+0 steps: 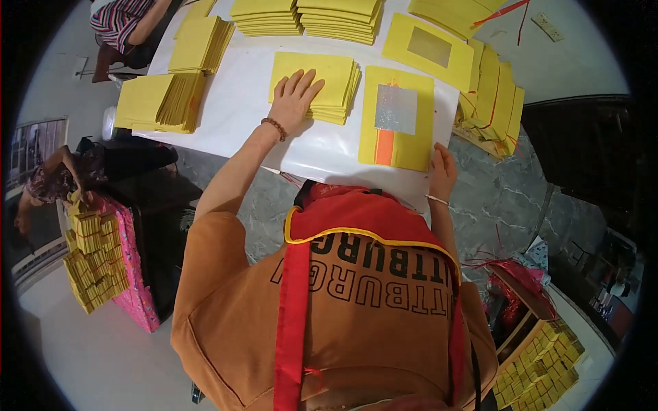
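Note:
My left hand lies flat, fingers spread, on a stack of yellow paper sheets on the white table. To its right lies a single yellow sheet with a silver foil square and an orange strip on it. My right hand rests at the table's near edge, touching that sheet's lower right corner. Whether it grips the sheet is unclear. An orange shirt and a red apron fill the lower part of the view.
More yellow stacks lie at the left, the back and the right, plus a sheet with a gold square. A person in stripes sits at the far left corner. Another person bends over bundled yellow paper. More bundles sit at the lower right.

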